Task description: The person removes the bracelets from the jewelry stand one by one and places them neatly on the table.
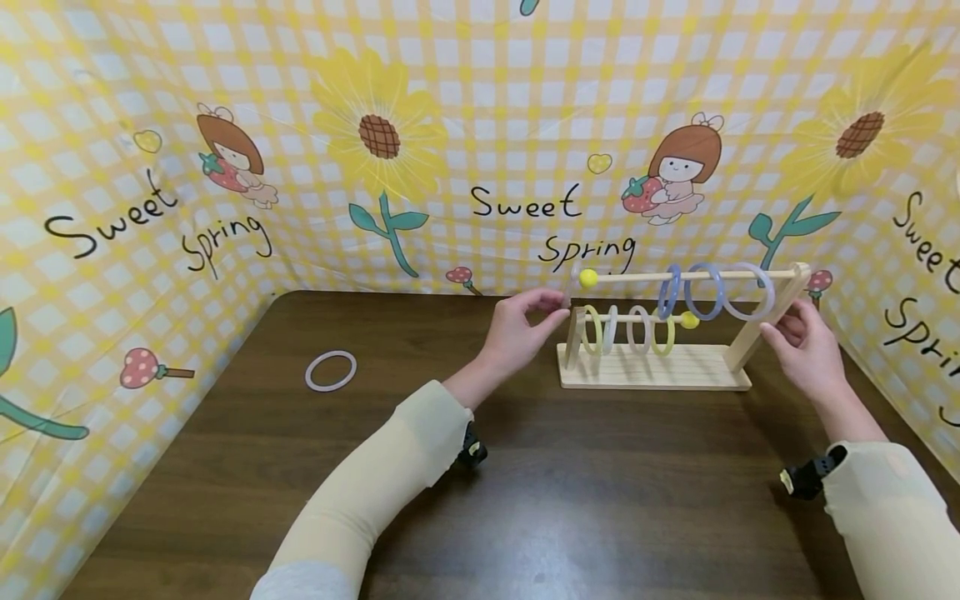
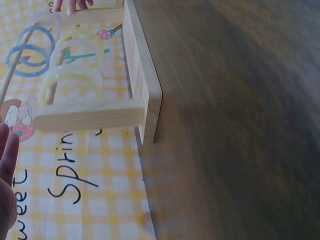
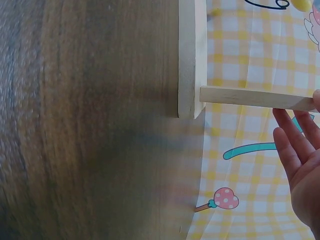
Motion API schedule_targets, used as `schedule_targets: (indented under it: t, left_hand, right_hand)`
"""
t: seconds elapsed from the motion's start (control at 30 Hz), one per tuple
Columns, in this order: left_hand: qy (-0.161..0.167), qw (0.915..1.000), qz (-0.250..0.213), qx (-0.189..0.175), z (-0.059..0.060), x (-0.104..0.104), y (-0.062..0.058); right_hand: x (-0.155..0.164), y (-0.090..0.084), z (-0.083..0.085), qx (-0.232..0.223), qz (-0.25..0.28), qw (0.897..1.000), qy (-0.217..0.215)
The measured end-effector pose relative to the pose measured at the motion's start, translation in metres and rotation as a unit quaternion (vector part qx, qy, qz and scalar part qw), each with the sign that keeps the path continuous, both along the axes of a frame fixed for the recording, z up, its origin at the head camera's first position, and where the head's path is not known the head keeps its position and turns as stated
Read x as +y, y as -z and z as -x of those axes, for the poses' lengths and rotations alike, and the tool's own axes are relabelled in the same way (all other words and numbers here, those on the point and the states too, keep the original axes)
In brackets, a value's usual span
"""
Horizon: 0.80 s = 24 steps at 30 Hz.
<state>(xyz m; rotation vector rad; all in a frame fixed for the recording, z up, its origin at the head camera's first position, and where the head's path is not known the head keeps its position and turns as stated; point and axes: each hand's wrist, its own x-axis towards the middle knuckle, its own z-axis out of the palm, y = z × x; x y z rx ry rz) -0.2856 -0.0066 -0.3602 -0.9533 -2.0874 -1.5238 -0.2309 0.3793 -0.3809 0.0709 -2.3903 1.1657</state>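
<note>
Head view, rack: I see a wooden rack standing on the dark table, two rods across it, yellow, white and blue rings hanging on them.
Head view, left hand: my left hand reaches to the yellow-knobbed end of the upper rod; fingers bent towards it, but whether they pinch it I cannot tell.
Head view, right hand: my right hand has its fingers curled round the right post, steadying the rack.
Head view, loose ring: one pale ring lies flat on the table, well apart to the left.
Left wrist view: the rack's base and left post seen end-on, rings behind; only the edge of my palm shows, grip not visible.
Right wrist view: fingers lie relaxed against the slanted post.
Step, as I judge it: working at the upper rod's free end.
Next move, as I judge it: calls for a firm pinch on the knob while the right hand braces the rack.
</note>
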Motion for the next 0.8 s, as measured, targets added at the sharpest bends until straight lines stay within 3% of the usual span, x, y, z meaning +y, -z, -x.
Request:
schedule_targets:
  t: [0.33,0.8]
  left_hand:
    - [-0.025,0.9997,0.002,0.003,0.005,-0.03,-0.002]
    - [-0.061,0.9968,0.006,-0.052,-0.001,-0.078,-0.001]
  right_hand:
    - [0.0,0.001,0.001,0.004,0.004,1.0,0.002]
    - [0.001,0.001,0.001,-0.003,-0.002,1.0,0.004]
